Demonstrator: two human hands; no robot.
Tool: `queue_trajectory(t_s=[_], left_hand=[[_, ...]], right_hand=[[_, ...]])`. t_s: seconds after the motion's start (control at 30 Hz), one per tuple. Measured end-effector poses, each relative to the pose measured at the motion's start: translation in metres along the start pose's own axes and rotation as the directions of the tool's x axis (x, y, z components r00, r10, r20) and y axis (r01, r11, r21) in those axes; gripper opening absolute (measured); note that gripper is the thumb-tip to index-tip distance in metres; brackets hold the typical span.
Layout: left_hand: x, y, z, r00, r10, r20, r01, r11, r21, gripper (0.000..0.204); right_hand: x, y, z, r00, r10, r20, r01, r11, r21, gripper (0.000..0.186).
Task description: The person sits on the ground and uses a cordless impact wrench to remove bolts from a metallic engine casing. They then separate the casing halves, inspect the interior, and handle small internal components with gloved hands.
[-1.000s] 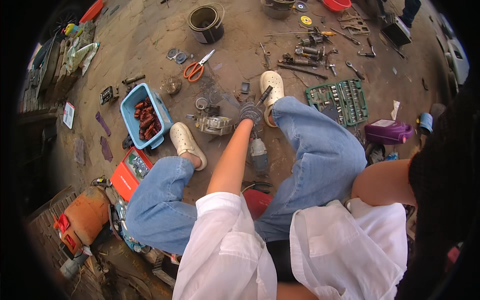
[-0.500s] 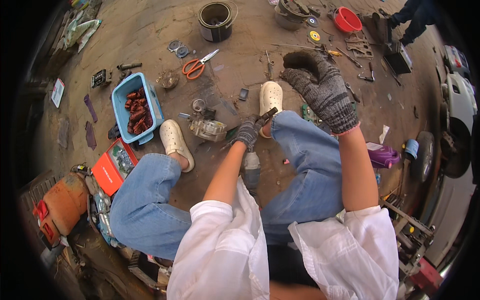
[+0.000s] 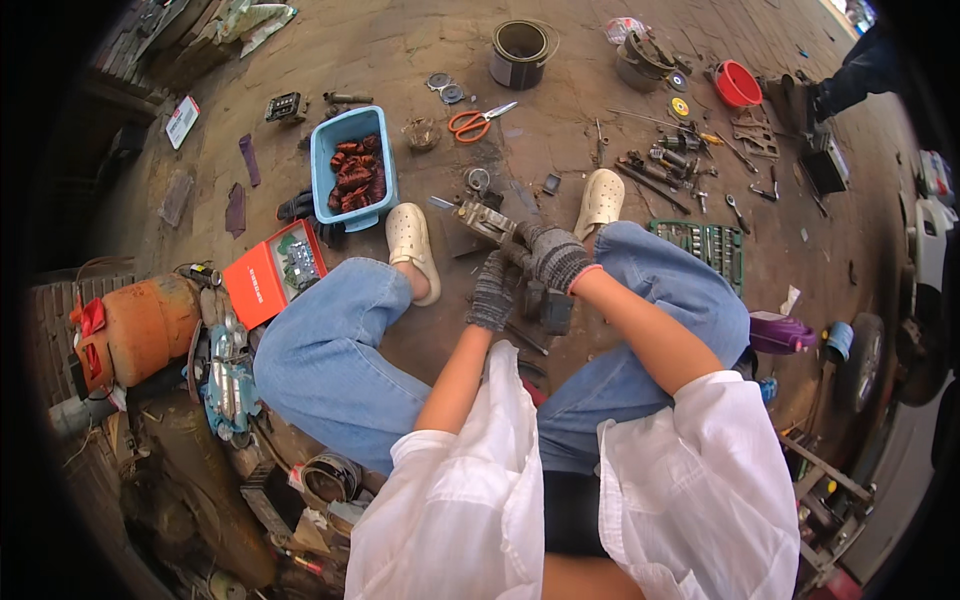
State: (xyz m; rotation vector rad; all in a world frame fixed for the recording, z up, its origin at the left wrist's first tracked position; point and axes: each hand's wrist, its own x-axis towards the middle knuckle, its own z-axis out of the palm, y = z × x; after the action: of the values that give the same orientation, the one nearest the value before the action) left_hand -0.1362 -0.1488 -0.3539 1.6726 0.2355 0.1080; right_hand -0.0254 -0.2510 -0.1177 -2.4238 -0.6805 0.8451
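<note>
Both my gloved hands are close together in front of me. My left hand (image 3: 492, 294), in a grey knitted glove, is closed around a dark power tool (image 3: 553, 312), mostly hidden by the gloves. Its block-like base shows below my right hand (image 3: 560, 258). That hand, gloved too, is closed over the upper part of the tool. Just beyond my fingers sits a metal machine part (image 3: 486, 222), close to the tool's front; whether they touch I cannot tell. A round metal ring piece (image 3: 477, 180) lies behind it.
A blue bin (image 3: 323, 170) of copper-coloured coils and a red box (image 3: 253, 287) stand left. Orange-handled scissors (image 3: 480, 122) lie ahead. To the right are a green socket set (image 3: 738, 268), loose tools and a purple jug (image 3: 780, 332). A person's leg (image 3: 860, 75) shows far right.
My right hand has come down from the right, where it was raised, to join the left at the power tool. The tool has shifted right, and the view has turned a little.
</note>
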Motion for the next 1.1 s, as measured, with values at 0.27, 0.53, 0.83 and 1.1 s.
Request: queue_trajectory(t_s=[0.27, 0.53, 0.83, 1.1], left_hand=[[-0.057, 0.067, -0.032, 0.974, 0.122, -0.192, -0.037, 0.917, 0.397, 0.040], [-0.078, 0.033, -0.077, 0.849, -0.020, -0.528, 0.276, 0.868, 0.411, 0.037], [-0.042, 0.032, -0.068, 0.861, -0.377, -0.341, 0.509, 0.656, 0.558, 0.060], [-0.026, 0.106, -0.066, 0.763, -0.642, 0.069, 0.444, 0.444, -0.778, 0.045]], right_hand=[[-0.017, -0.038, 0.101, 0.876, 0.112, -0.469, 0.113, 0.897, 0.427, 0.038], [-0.012, -0.040, 0.059, 0.612, 0.141, -0.778, 0.343, 0.839, 0.422, 0.026], [-0.033, 0.000, 0.006, 0.800, 0.281, -0.530, 0.454, 0.292, 0.842, 0.012], [-0.015, 0.000, 0.078, 0.928, 0.360, -0.097, -0.088, 0.464, 0.881, 0.030]])
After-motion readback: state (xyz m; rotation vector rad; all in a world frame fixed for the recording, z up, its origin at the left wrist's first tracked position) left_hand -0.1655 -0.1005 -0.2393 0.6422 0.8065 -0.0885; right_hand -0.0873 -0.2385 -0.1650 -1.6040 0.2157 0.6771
